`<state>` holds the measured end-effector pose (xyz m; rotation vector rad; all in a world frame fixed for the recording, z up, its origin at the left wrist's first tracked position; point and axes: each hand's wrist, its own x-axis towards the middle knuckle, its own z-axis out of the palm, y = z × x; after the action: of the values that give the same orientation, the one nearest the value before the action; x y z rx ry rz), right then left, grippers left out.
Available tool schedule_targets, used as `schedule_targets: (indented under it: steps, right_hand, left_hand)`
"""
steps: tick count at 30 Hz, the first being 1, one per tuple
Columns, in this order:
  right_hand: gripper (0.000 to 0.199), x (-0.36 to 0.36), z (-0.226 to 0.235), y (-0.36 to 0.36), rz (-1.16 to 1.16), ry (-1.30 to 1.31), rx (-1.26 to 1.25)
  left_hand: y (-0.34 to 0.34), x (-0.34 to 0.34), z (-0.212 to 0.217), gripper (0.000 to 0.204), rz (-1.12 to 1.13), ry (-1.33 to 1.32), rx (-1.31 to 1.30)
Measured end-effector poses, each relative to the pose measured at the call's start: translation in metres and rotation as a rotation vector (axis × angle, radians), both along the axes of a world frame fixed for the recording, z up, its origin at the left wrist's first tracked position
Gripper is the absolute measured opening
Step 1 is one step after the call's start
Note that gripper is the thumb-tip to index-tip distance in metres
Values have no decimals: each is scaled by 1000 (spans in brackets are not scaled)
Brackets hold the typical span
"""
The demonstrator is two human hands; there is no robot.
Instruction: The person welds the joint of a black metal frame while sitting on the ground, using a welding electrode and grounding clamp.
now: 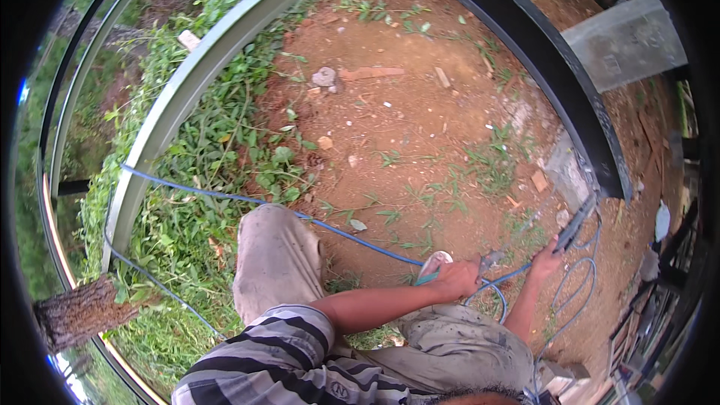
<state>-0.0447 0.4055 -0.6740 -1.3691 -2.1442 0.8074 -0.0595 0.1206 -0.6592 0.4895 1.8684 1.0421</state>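
Dark tool (579, 223) fills right hand (547, 261), both hands (457, 282) curled

Partly looped blue cable (360, 240), dark tool (580, 223)

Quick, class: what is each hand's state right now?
Left hand: fingers look closed; what it holds cannot be told.
Right hand: closed around a long dark thing.

you have mostly open soil (405, 124) ahead; a blue cable (360, 240) crosses before you, a black beam (538, 52) blocks your right.
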Motion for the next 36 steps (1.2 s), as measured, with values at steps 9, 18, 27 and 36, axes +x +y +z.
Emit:
schedule_targets:
  steps: [9,18,27,36]
  right_hand:
    - [46,-3,1,-2,-47,60,-45]
    - [47,6,-10,-5,-23,67,10]
    - [46,-1,5,-15,-35,8,-13]
    - [49,4,4,-14,-7,53,-30]
  left_hand:
    - [9,-5,1,47,-32,-10,-36]
    - [-4,-5,7,43,-62,-31,-12]
    - [4,7,-6,42,13,20,-12]
    - [0,4,3,41,21,24,11]
